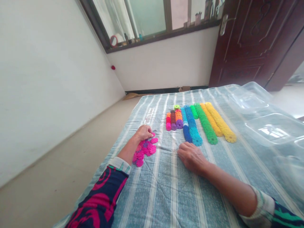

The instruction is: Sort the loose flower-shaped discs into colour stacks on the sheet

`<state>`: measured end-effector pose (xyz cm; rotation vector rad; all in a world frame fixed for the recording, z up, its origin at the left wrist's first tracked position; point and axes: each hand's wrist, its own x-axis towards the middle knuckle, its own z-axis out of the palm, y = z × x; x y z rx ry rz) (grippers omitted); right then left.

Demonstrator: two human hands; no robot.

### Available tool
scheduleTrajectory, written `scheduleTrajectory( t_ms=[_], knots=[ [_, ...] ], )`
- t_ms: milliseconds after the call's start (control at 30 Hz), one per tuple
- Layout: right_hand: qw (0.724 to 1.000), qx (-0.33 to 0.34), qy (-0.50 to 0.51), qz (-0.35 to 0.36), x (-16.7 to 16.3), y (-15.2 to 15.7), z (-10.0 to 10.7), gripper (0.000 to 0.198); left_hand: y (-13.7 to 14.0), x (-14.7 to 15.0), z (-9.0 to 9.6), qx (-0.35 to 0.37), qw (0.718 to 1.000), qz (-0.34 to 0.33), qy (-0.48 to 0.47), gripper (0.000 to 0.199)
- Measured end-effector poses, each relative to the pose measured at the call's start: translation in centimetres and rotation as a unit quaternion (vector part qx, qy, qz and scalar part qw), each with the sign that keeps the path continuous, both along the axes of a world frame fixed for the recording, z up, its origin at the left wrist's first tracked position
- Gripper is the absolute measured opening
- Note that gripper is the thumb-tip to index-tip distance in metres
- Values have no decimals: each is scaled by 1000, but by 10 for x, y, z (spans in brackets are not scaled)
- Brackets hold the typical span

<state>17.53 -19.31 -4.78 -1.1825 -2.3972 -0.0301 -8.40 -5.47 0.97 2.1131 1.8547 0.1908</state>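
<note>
My left hand (pixel 143 133) is closed in a pinch at a pink notched plastic disc (pixel 153 135). Under and beside that hand lies a loose pile of more magenta discs (pixel 149 148), with a purple one among them. My right hand (pixel 192 157) rests on the cloth with curled fingers, just in front of a dark blue row (pixel 187 134); whatever its fingertips may hold is hidden. Overlapping discs form long rows nearby: a blue row (pixel 193 126), a green row (pixel 206 125) and a yellow row (pixel 220 123). Shorter stacks include a red and pink one (pixel 168 121) and a brown one (pixel 173 119).
A striped blue-grey cloth (pixel 163 190) covers the bed-like surface. Clear plastic containers (pixel 275 128) stand at the right. A printed lettering strip (pixel 149 116) lies beyond my left hand. Behind are a wall, a window ledge (pixel 163 37) and a dark red door (pixel 251 47).
</note>
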Motion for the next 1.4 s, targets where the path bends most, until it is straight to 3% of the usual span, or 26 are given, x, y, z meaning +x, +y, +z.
scheduleTrajectory(
  t_ms=[233,433,567,733,1000,1400],
  knots=[
    [1000,0,0,1,0,1,0,21,1,-1,0,13,1000,1,-24,8],
    [1000,3,0,0,-1,0,0,21,-1,9,-2,-2,984,9,-178,5],
    [1000,0,0,0,-1,1,0,21,-1,29,-4,39,972,-18,-231,7],
    [1000,-5,-6,2,-1,1,2,20,2,46,-5,91,973,-62,-203,6],
    [1000,-14,-4,6,0,1,4,20,4,66,-13,131,958,-99,-235,9],
    [1000,-16,-12,5,0,1,6,21,15,77,-20,176,960,-109,-189,8]
  ],
)
